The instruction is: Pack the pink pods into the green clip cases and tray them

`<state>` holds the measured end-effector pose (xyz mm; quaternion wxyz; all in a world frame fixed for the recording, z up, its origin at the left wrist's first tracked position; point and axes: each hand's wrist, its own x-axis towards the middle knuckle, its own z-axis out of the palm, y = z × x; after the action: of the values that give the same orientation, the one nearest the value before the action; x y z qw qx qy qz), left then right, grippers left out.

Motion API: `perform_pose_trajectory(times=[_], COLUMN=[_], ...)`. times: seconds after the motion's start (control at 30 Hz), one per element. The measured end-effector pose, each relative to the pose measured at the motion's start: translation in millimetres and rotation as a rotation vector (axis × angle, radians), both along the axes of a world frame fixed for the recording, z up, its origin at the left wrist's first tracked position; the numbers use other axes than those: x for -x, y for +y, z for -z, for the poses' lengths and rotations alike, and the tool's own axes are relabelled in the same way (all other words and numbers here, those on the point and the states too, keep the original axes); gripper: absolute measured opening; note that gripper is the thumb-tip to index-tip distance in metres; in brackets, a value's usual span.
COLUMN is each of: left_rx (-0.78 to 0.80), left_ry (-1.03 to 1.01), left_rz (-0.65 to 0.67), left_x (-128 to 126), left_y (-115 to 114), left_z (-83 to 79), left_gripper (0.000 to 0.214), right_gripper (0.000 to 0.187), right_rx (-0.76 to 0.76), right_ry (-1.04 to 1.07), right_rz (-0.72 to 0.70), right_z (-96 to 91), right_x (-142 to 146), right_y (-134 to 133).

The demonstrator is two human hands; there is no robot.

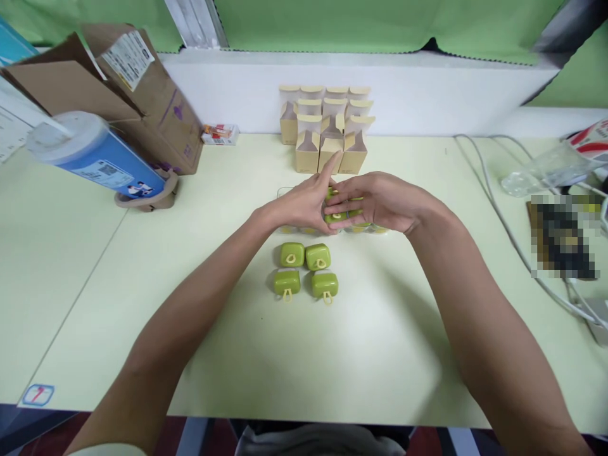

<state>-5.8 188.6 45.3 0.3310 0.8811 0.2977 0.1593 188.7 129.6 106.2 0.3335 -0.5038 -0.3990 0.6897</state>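
Note:
My left hand (306, 201) and my right hand (380, 201) meet over a row of clear plastic pieces and small green cases (335, 216) in the middle of the table. The left thumb points up and away from the palm. My right fingers are stretched out and spread, reaching toward the left hand, with green showing between and below them. Whether either hand touches a case cannot be made out. Nearer to me lie several more rounded green cases (287, 282) with pale yellow loops, in two rows.
Behind my hands stand several small tan boxes (308, 155) with raised flaps. At left are a large cardboard carton (161, 120), a blue cup (114, 161) in a brown holder and a small packet (220, 134). Cables (494, 196) and a clear bottle (536, 171) lie at right.

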Motion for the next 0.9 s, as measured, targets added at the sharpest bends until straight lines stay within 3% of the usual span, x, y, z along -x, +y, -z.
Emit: perform_pose_trajectory(times=[0.4,0.57,0.7,0.77,0.9], left_rx=[-0.043,-0.064,-0.068,-0.077,-0.096], left_ry=[0.035,0.032,0.050,0.029,-0.012], left_rz=[0.006,0.006,0.009,0.016,0.040], left_x=[-1.0,-0.5,-1.1,-1.7,-2.2], left_y=[4.4,4.2,2.8,3.8,8.0], left_z=[4.7,3.3,3.0,5.7,12.5], left_gripper=[0.163,0.169,0.166,0.165,0.163], right_gripper=[0.013,0.010,0.011,0.014,0.023], right_rx=[-0.139,-0.323,-0.420,-0.390,-0.224], right_ry=[-0.102,-0.123,-0.181,-0.210,-0.207], right_rz=[0.208,0.266,0.204,0.207,0.129], right_z=[16.1,-18.2,-38.9,-32.1,-1.3], right_x=[16.1,6.4,-14.0,-20.8,-19.0], right_y=[-2.0,-15.1,-53.9,-75.3,-99.7])
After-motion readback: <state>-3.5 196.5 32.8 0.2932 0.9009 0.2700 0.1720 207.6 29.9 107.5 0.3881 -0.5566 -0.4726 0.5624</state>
